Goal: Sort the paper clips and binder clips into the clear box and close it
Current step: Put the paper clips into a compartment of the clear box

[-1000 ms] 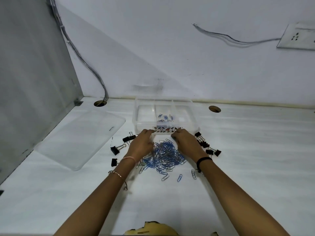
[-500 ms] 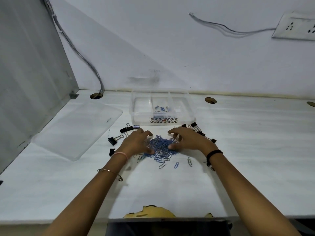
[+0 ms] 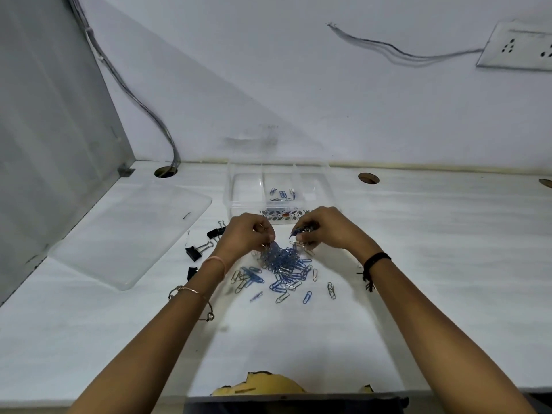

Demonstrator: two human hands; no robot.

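A heap of blue and silver paper clips [image 3: 282, 265] lies on the white desk in front of the clear box [image 3: 245, 191], which has dividers and a few paper clips in its middle compartment. My left hand [image 3: 249, 234] and my right hand [image 3: 325, 228] are both raised just above the heap, each pinching a bunch of paper clips that hangs down to it. Black binder clips [image 3: 198, 249] lie to the left of my left wrist. Any binder clips to the right are hidden behind my right hand. The clear lid [image 3: 128, 234] lies flat at the left.
Two round cable holes [image 3: 368, 177] are cut in the desk near the back wall, one with cables running up the grey side panel [image 3: 44, 130]. A socket plate [image 3: 516, 49] sits on the wall at the upper right. The desk's front edge runs below my forearms.
Both hands went from the box's front edge down onto the heap, closed on clips and lifted them slightly. Loose clips have spread toward me.
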